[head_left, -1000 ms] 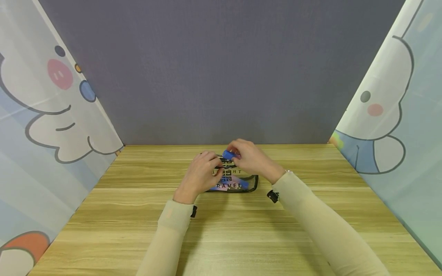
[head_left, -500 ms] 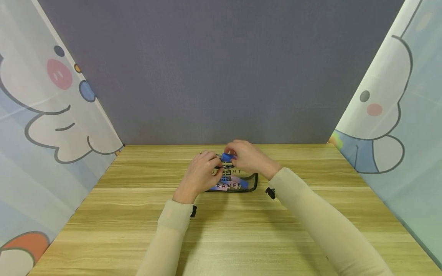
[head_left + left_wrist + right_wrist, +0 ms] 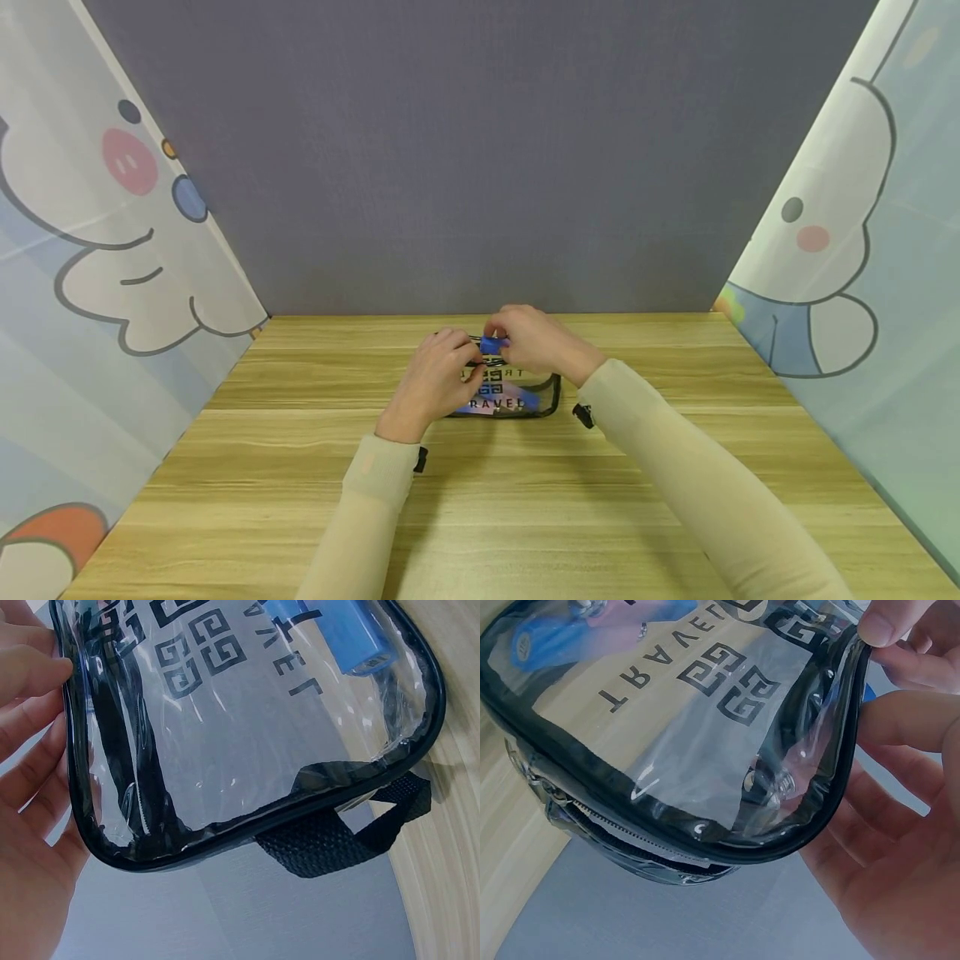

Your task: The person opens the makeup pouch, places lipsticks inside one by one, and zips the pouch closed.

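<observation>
Travel pouch (image 3: 504, 388) is pinched by the left hand (image 3: 441, 368), a blue item (image 3: 491, 346) by the right hand (image 3: 536, 340); insertion seems under way; lowering, then release, seems required.

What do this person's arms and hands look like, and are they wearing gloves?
No gloves: the left hand and right hand are bare. Plain, long, pale cream sleeves cover both arms down to the wrists. A small black piece peeks out beside each cuff.
</observation>
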`<action>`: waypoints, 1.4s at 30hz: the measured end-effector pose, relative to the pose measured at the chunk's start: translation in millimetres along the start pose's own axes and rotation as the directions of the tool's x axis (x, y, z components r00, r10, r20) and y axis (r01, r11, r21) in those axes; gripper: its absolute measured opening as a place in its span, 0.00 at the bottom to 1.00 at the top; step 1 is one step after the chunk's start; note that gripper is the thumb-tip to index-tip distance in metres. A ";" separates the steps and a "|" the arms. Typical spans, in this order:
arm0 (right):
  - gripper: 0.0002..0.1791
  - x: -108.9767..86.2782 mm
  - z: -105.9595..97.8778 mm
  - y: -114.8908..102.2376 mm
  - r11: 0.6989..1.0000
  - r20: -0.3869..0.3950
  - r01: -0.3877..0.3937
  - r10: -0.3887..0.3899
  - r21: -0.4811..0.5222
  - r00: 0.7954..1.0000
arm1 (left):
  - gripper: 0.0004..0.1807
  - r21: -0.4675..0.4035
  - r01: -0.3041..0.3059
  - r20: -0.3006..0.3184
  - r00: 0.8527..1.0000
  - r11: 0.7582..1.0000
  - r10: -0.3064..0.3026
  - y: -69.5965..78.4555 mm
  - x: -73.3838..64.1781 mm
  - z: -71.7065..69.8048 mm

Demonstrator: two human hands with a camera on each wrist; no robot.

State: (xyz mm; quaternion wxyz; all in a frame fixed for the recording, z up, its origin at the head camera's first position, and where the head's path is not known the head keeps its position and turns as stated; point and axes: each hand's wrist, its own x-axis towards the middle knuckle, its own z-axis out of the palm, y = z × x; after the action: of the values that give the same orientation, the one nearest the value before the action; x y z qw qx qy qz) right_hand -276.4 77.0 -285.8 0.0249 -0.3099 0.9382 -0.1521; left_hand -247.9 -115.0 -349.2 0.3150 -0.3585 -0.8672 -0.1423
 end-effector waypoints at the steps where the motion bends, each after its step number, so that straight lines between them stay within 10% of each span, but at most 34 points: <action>1: 0.13 0.1 -0.1 -0.2 1.000 0.003 0.001 -0.001 -0.003 1.000 | 0.03 0.000 0.001 0.001 1.000 1.000 -0.001 0.1 -0.1 -0.1; 42: 0.13 -21.4 -13.4 8.7 0.995 -0.078 -0.006 -0.002 -0.098 0.997 | 0.04 -0.011 0.007 -0.003 1.000 1.000 -0.007 -1.4 -0.4 0.9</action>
State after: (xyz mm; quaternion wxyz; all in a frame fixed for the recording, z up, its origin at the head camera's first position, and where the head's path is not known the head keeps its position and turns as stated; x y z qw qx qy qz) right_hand -266.0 99.9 -276.7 -0.0269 -0.3037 0.9450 -0.1180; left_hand -249.0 -115.7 -350.2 0.3140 -0.3571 -0.8671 -0.1485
